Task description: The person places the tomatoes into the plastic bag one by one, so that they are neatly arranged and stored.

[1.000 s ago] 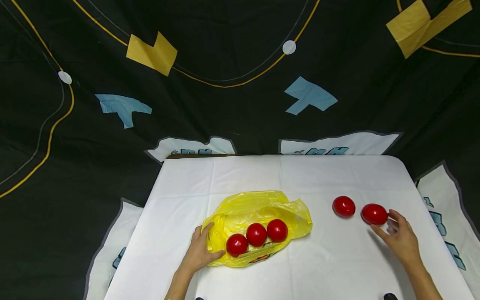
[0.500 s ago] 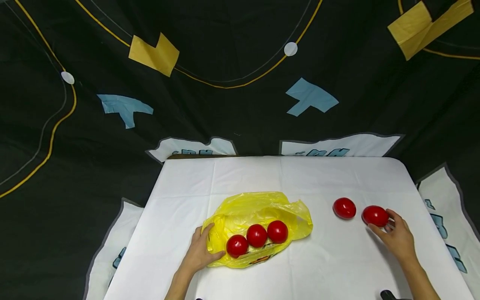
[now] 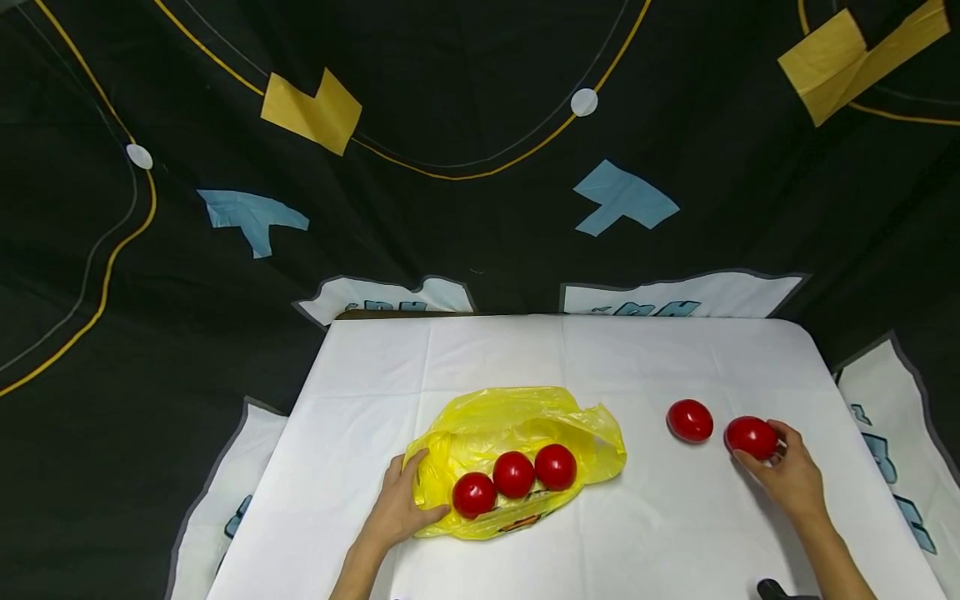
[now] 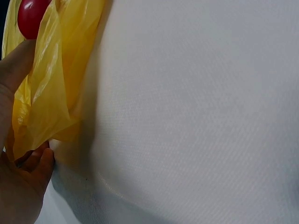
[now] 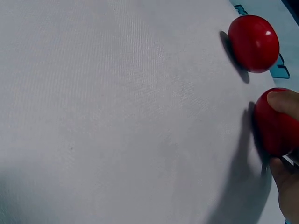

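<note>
A crumpled yellow plastic bag (image 3: 495,410) lies on the white-covered table with its mouth spread. Three glossy red balls sit in it: a left one (image 3: 474,495), a middle one (image 3: 513,475) and a right one (image 3: 556,467). My left hand (image 3: 396,507) holds the bag's left edge, thumb on the near side; in the left wrist view the yellow film (image 4: 51,102) runs between thumb and fingers. To the right, my right hand (image 3: 791,482) grips another red ball (image 3: 750,437), thumb and fingers at its sides. Beside that, one more red ball (image 3: 690,421) rests untouched.
White cloth covers the table (image 3: 637,533). Behind it hangs a black backdrop (image 3: 465,233) with taped yellow and blue shapes. A small dark object (image 3: 772,589) shows at the bottom edge, near my right forearm.
My right hand has moved slightly left and its fingers have closed around the red ball. The left hand and the bag stay as they were; the whole head view shifts a little.
</note>
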The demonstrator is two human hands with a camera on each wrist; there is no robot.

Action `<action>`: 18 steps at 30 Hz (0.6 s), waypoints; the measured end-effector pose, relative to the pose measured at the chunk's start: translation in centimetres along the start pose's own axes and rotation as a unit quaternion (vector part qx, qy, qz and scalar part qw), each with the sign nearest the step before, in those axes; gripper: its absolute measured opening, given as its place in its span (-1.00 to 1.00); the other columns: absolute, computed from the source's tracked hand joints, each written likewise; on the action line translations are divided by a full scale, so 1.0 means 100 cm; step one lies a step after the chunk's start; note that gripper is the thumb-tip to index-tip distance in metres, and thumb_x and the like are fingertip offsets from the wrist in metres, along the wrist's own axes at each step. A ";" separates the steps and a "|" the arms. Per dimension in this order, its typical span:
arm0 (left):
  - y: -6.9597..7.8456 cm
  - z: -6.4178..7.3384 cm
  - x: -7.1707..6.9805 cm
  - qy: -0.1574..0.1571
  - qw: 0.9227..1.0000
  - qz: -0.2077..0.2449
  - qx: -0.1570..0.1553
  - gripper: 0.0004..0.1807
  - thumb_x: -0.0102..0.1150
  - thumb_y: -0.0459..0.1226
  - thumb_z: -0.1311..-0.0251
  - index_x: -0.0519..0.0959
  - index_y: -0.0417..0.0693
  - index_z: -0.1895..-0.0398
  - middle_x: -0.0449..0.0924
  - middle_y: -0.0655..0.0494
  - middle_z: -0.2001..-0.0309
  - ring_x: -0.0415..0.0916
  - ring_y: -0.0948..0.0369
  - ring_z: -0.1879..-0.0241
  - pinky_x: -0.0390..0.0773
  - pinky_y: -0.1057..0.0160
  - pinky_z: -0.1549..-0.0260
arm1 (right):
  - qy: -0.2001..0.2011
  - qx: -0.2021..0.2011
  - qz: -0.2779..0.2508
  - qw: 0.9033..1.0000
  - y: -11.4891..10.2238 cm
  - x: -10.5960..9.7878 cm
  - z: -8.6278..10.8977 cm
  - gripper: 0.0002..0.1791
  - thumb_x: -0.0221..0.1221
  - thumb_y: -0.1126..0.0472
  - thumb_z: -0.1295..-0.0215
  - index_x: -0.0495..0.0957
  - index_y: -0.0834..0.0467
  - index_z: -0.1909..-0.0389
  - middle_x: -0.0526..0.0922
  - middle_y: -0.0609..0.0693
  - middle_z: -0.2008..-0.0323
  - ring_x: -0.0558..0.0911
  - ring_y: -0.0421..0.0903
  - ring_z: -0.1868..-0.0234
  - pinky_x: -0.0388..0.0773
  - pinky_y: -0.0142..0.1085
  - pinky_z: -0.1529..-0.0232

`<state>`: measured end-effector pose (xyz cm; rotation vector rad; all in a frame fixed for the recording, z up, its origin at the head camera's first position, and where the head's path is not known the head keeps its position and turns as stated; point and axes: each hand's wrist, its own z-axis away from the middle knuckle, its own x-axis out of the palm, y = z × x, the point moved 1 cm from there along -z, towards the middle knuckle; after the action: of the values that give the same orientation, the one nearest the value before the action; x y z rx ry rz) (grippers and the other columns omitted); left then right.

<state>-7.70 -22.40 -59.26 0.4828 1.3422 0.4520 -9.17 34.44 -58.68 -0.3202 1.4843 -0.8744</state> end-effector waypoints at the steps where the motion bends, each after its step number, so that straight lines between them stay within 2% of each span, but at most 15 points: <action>1: 0.000 0.000 0.000 0.000 1.000 0.000 0.000 0.11 0.50 0.13 0.31 0.20 0.00 -0.39 0.15 -0.06 -0.23 0.18 0.01 -0.20 0.37 -0.05 -0.12 | -0.002 0.003 -0.001 1.000 0.001 0.000 0.000 -0.10 0.25 0.07 -0.23 -0.04 0.43 -0.36 0.15 0.52 -0.23 0.28 0.44 -0.14 0.34 0.24 -0.05; 11: -0.001 0.001 0.001 -0.002 1.000 0.000 -0.004 0.11 0.49 0.14 0.31 0.20 0.01 -0.39 0.15 -0.05 -0.24 0.17 0.00 -0.22 0.36 -0.08 -0.12 | -0.011 0.008 0.011 1.000 0.005 0.000 0.001 -0.04 0.25 -0.01 -0.23 -0.06 0.42 -0.38 0.18 0.54 -0.22 0.29 0.46 -0.14 0.37 0.20 -0.03; 18: -0.001 0.000 0.000 -0.005 1.000 0.000 -0.006 0.11 0.49 0.14 0.30 0.19 0.02 -0.40 0.15 -0.04 -0.24 0.17 0.01 -0.21 0.37 -0.07 -0.12 | -0.005 -0.008 0.022 1.000 0.007 -0.001 0.006 -0.07 0.25 -0.03 -0.22 0.01 0.43 -0.36 0.27 0.56 -0.15 0.35 0.45 -0.10 0.40 0.16 0.00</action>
<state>-7.66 -22.43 -59.32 0.4738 1.3299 0.4563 -8.34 34.75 -59.03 -0.3027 1.4837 -0.8257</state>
